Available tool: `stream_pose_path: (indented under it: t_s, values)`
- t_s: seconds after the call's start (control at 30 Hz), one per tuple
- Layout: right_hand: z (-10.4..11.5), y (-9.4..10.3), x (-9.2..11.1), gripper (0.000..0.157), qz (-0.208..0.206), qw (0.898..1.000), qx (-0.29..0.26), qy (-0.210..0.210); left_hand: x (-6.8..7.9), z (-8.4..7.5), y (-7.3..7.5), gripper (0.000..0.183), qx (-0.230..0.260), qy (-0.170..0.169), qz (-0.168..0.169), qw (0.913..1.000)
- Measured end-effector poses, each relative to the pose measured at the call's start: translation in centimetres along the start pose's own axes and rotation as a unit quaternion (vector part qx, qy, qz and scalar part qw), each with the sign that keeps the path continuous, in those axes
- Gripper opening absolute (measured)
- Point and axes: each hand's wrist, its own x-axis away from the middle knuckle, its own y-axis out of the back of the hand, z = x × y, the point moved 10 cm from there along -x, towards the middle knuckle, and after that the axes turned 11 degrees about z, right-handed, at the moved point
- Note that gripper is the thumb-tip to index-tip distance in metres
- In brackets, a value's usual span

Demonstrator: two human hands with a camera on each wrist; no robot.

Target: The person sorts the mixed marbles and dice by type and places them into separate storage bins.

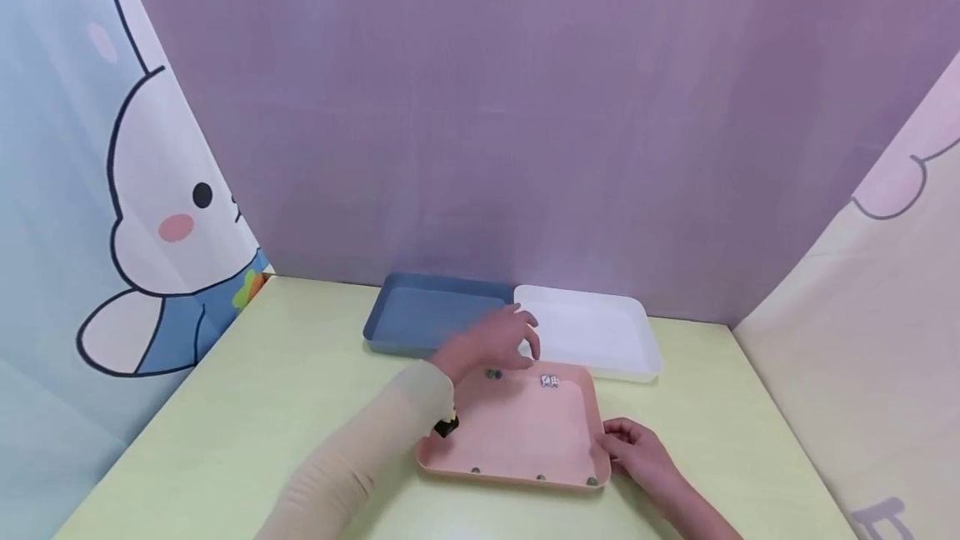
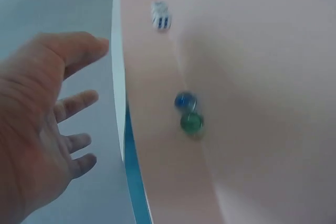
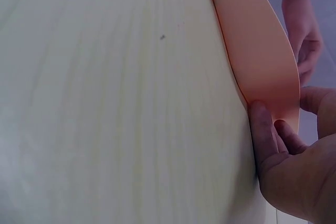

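Observation:
My left hand [image 1: 501, 338], its spread fingers holding nothing, hovers by the far rim of a pink tray [image 1: 525, 432]. In the left wrist view the thumb and fingers stand apart beside that rim. At the tray's right side my right hand [image 1: 637, 450] grips the wall, thumb on the inner face and fingers outside; the right wrist view shows these fingers [image 3: 262, 129] against the wall. Inside, a blue marble [image 2: 186, 101] touches a green marble [image 2: 192, 123] near the far wall. White dice [image 1: 550, 381] sit together farther right. Marbles [image 1: 541, 478] also lie along the near wall.
Behind the pink tray, a blue tray [image 1: 435, 315] and a white tray [image 1: 588, 332] stand side by side. All rest on a pale yellow table [image 1: 247, 407]. A purple curtain [image 1: 480, 107] hangs behind, with printed cloth [image 1: 67, 190] at the left side.

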Motion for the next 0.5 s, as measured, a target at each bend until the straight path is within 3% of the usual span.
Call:
stream_pose_path:
  t_s: [0.23, 0.37, 0.5]
  values:
    - [0.0, 0.1, -0.1, 0.032, 0.004, 1.0, 0.008, -0.001, -1.4, -1.6, -1.3, 0.015, -0.093, 0.023, 0.001, 0.9954]
    - [0.2, 0.1, 0.0, 0.032, 0.003, 1.0, 0.007, 0.002, -2.0, -2.7, -1.8, 0.014, -0.15, 0.028, -0.007, 0.9883]
    - [0.4, -0.2, 0.2, 0.033, 0.012, 1.0, 0.002, 0.008, -2.5, -3.2, -2.7, 0.025, -0.179, 0.046, -0.002, 0.9828]
